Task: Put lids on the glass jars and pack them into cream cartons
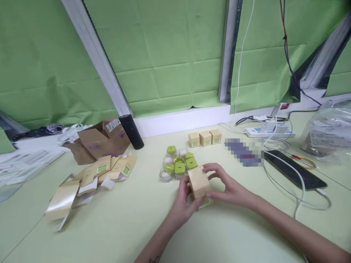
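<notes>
A small tan box [199, 181] is held between both hands near the middle of the table. My left hand [183, 202] grips its left side and lower edge, with the thumb in front. The fingers of my right hand [223, 186] pinch its right side at top and bottom. Just beyond the box lies a cluster of small clear containers with green lids [180, 168], some with pale contents. Behind them, three closed tan boxes [205, 138] stand in a row. A green-bordered window shows on the held box's lower face, partly hidden by the fingers.
Flattened tan cartons [93, 175] are heaped at the left, before an open brown cardboard box [100, 142] and a black cylinder [131, 131]. On the right are a phone [294, 170], white cables, a power strip [252, 132] and a clear plastic bag [329, 128].
</notes>
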{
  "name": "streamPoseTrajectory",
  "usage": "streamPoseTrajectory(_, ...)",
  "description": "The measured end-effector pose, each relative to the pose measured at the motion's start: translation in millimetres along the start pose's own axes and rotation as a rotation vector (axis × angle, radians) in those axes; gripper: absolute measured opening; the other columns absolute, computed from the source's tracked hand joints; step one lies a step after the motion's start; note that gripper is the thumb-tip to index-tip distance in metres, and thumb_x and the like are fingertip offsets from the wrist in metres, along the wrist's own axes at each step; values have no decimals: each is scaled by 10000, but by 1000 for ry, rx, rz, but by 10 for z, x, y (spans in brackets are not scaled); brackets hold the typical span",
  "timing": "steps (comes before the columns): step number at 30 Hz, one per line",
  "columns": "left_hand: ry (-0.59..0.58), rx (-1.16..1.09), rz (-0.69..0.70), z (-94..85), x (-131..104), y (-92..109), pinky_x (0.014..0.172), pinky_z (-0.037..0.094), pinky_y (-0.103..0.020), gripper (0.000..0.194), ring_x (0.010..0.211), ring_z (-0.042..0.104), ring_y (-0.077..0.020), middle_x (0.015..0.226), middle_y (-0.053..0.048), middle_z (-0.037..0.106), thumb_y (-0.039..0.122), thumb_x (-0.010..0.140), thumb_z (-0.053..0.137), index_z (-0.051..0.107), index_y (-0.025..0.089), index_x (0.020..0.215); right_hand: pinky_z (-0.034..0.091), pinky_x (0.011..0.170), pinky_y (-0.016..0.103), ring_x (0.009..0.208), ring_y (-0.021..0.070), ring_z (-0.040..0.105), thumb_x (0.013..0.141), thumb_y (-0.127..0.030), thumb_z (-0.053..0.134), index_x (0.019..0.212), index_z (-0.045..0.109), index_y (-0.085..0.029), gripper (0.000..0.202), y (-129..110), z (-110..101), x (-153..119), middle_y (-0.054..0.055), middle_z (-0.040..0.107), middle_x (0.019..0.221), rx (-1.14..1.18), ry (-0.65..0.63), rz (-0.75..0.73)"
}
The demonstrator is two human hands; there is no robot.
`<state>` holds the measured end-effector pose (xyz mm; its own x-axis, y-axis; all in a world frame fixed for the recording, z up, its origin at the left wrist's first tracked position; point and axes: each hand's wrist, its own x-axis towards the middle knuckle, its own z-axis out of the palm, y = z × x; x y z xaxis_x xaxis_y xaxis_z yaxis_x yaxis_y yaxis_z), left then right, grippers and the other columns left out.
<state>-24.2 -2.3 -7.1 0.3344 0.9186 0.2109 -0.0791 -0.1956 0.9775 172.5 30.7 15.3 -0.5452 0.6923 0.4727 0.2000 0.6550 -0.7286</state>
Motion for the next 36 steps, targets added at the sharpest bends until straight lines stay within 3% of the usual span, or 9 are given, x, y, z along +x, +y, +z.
streamPoseTrajectory(2, -16, 105, -12, -37, -2, -85, 996, 358, -435, 559, 1196, 431, -252, 1292, -113, 427, 245, 795, 608, 284, 232, 1250, 494, 886, 405, 1040, 210, 535, 837, -303, 580, 1148, 421, -277, 351, 44, 19, -11, 61, 522, 1108, -40, 58, 10)
streamPoseTrajectory(7, -20, 215, -80, -65, -31, -114, 975, 371, -424, 528, 1161, 458, -231, 1240, -101, 469, 192, 785, 592, 284, 241, 1211, 496, 876, 379, 994, 195, 570, 837, -274, 583, 1254, 349, -275, 478, 14, 50, 3, 69, 547, 1130, -6, 146, 22)
streamPoseTrajectory(11, -25, 232, -91, -34, -36, -27, 961, 380, -403, 497, 1140, 471, -224, 1202, -89, 498, 184, 770, 597, 327, 237, 1184, 482, 878, 346, 1008, 191, 570, 863, -287, 546, 1107, 518, -261, 247, -56, 4, 26, 45, 602, 1065, -33, 53, 38)
streamPoseTrajectory(18, -39, 277, -97, -2, -64, 12, 989, 360, -417, 439, 1191, 431, -250, 1280, -103, 464, 306, 851, 499, 346, 230, 1256, 457, 942, 351, 1108, 187, 524, 881, -322, 530, 1222, 471, -285, 349, -19, 55, 2, 57, 546, 1196, 59, 67, 65)
streamPoseTrajectory(21, -40, 333, -70, -2, -89, -30, 999, 356, -416, 403, 1217, 412, -253, 1315, -122, 420, 331, 873, 456, 340, 224, 1244, 451, 951, 351, 1195, 213, 446, 872, -368, 538, 1154, 536, -268, 300, 43, 91, 17, 78, 476, 1241, 97, 85, 45)
streamPoseTrajectory(26, 24, 264, -71, 8, -75, -69, 930, 424, -408, 471, 1155, 479, -230, 1275, -136, 431, 342, 860, 487, 202, 231, 1218, 458, 907, 339, 1044, 193, 520, 920, -335, 458, 1105, 587, -245, 243, 54, 46, 20, 81, 530, 1065, -51, 1, 2)
streamPoseTrajectory(32, -5, 346, -26, -5, -73, -60, 949, 404, -447, 359, 1156, 466, -242, 1223, -116, 455, 324, 852, 506, 302, 235, 1133, 420, 925, 404, 1101, 234, 471, 940, -292, 394, 991, 631, -227, 251, -10, 17, 10, 97, 523, 1166, -213, -96, -37)
streamPoseTrajectory(34, 10, 337, -4, 0, -78, -72, 947, 403, -455, 329, 1153, 470, -239, 1212, -111, 458, 326, 859, 492, 294, 234, 1106, 425, 932, 391, 1103, 220, 477, 938, -301, 404, 1110, 578, -247, 251, -18, 56, 8, 85, 523, 1173, -111, -99, 24)
streamPoseTrajectory(36, 31, 297, 7, 13, -76, -80, 957, 393, -451, 387, 1170, 461, -227, 1247, -114, 444, 305, 859, 498, 229, 241, 1129, 434, 936, 374, 1078, 193, 504, 927, -319, 436, 1285, 427, -278, 361, -17, 102, 8, 66, 538, 1146, 36, -31, 106)
